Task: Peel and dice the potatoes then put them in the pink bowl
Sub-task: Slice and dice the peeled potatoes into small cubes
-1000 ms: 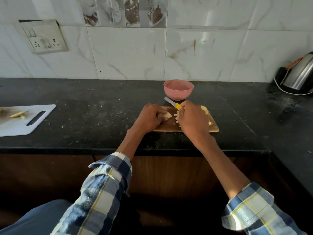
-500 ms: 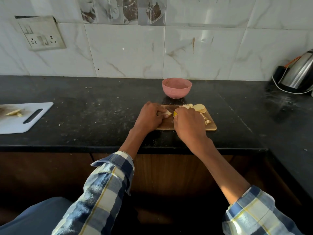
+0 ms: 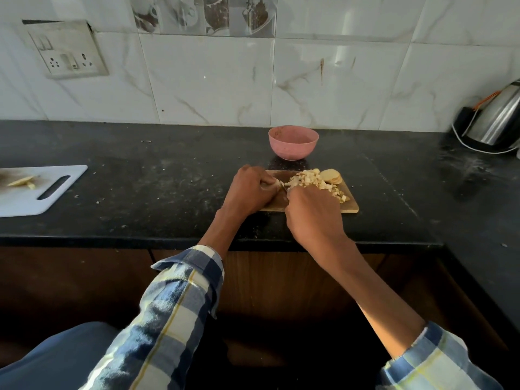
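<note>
A small wooden cutting board (image 3: 350, 207) lies on the black counter. On it sits a heap of diced potato (image 3: 308, 180), with a few round potato slices (image 3: 331, 175) at its far right. My left hand (image 3: 249, 192) pins a small potato piece (image 3: 277, 182) at the board's left end. My right hand (image 3: 312, 218) is closed on a knife; only a sliver of its blade (image 3: 283, 188) shows between the hands, the handle hidden in my fist. The pink bowl (image 3: 293, 142) stands just behind the board and looks empty.
A white plastic cutting board (image 3: 33, 197) with potato scraps lies at the far left of the counter. A steel kettle (image 3: 498, 119) with a white cord stands at the back right. Crumbs dot the counter; the counter's front edge runs just below my wrists.
My right hand has pulled back toward me and lowered the knife, so the blade that pointed at the bowl is nearly hidden. The diced heap is now uncovered. My left hand has stayed put.
</note>
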The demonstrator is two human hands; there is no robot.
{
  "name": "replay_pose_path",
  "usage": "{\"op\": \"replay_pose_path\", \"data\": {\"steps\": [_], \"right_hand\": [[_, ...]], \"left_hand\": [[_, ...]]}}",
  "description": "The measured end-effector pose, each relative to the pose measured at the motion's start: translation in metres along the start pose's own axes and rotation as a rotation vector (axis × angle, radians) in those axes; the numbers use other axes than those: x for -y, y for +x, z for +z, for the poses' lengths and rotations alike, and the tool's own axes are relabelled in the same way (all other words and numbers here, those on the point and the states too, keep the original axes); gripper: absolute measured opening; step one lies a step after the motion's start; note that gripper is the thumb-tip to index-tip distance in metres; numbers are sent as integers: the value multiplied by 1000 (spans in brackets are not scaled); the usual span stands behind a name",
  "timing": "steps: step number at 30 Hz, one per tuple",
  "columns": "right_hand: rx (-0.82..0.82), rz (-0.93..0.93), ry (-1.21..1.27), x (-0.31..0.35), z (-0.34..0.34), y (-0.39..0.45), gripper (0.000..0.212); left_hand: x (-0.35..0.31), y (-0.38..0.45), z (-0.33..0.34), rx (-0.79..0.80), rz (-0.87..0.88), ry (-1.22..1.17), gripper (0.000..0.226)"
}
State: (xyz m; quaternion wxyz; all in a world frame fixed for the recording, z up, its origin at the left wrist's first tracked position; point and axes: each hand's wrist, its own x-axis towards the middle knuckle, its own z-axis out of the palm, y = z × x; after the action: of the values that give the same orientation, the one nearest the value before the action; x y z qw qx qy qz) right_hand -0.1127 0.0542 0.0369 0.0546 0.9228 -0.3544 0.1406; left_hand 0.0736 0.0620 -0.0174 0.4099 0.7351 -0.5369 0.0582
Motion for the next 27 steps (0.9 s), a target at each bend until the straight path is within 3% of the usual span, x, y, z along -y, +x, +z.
{"op": "replay_pose_path", "data": {"steps": [4,9,17,27], "right_hand": [[-97,14,36,-10,-8,-19,18],[-225,66,147,-17,-11,-15,24],[-153,92,175,-2,9,15,17],[-113,78,156,-11,6,-5,22]], "left_hand": [[-2,-4,-3,-24,12,-10,12],[2,-7,-10,25,-44,-79,25],[-5,-8,-10,-9,-9,-44,19],[1,-7,-6,-33,4,-52,22]]}}
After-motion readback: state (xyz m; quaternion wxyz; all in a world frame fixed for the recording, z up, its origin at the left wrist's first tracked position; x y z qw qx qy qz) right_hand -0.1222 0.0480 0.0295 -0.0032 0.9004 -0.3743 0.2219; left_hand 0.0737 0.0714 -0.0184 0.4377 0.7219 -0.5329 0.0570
